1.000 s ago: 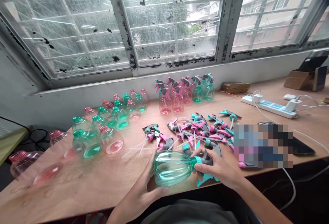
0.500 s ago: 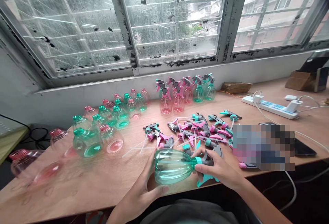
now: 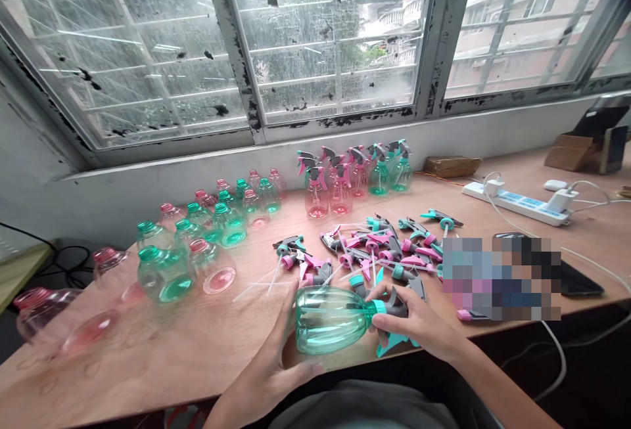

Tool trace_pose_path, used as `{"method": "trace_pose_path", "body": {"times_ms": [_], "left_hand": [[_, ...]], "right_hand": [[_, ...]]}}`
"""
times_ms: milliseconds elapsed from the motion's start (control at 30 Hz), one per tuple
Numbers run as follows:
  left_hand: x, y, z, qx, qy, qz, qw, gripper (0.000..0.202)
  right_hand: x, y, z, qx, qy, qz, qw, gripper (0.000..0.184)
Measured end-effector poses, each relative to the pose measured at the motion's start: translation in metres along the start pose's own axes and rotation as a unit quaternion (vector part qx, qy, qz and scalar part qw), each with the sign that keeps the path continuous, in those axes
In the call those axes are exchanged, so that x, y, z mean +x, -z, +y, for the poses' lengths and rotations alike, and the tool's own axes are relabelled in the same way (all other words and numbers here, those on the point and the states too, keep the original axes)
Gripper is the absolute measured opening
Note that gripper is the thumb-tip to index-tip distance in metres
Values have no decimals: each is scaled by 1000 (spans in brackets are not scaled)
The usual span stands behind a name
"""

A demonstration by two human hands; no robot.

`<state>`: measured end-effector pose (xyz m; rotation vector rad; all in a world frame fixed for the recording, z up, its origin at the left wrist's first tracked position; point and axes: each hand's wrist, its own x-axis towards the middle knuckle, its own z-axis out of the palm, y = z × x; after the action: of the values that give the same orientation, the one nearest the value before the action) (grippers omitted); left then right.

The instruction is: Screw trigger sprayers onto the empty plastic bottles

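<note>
A clear green spray bottle (image 3: 332,324) lies sideways between my hands, above the near edge of the table. My left hand (image 3: 273,357) is wrapped around its base end, thumb below and fingers behind. With thumb and fingers, my right hand (image 3: 407,317) pinches the turquoise collar (image 3: 378,314) of the spray head at the bottle's neck. The grey and turquoise trigger hangs under that hand, and a straw shows inside the bottle. Just beyond lies a pile of loose pink and turquoise spray heads (image 3: 374,245) with straws.
Open pink and green bottles (image 3: 167,274) stand in rows at the left. Several bottles with spray heads (image 3: 342,192) stand by the wall. At the right are a power strip (image 3: 517,204), a dark phone (image 3: 582,278), a cardboard piece (image 3: 451,166) and white cables.
The view has shifted very slightly. Both hands keep the same hold on the spray bottle, and nothing else has visibly moved.
</note>
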<state>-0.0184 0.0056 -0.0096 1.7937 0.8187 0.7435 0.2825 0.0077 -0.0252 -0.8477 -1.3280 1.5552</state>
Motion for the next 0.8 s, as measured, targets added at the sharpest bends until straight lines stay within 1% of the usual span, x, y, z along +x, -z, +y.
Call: {"method": "trace_pose_path", "body": {"times_ms": [167, 300, 367, 533, 633, 800], "left_hand": [[1, 0, 0, -2, 19, 3, 1000, 95], [2, 0, 3, 2, 3, 2, 1000, 93], [2, -1, 2, -5, 5, 1, 1000, 91], [0, 1, -4, 4, 39, 6, 999, 95], [-1, 2, -4, 22, 54, 5, 998, 93], [0, 3, -5, 10, 33, 6, 999, 94]], "right_hand": [[1, 1, 2, 3, 1, -3, 1000, 33], [0, 1, 3, 4, 1, -2, 1000, 34], [-1, 1, 2, 2, 0, -2, 1000, 33], [-1, 1, 2, 7, 1, -3, 1000, 30], [0, 2, 2, 7, 4, -5, 1000, 30], [0, 2, 2, 10, 4, -6, 1000, 32]]}}
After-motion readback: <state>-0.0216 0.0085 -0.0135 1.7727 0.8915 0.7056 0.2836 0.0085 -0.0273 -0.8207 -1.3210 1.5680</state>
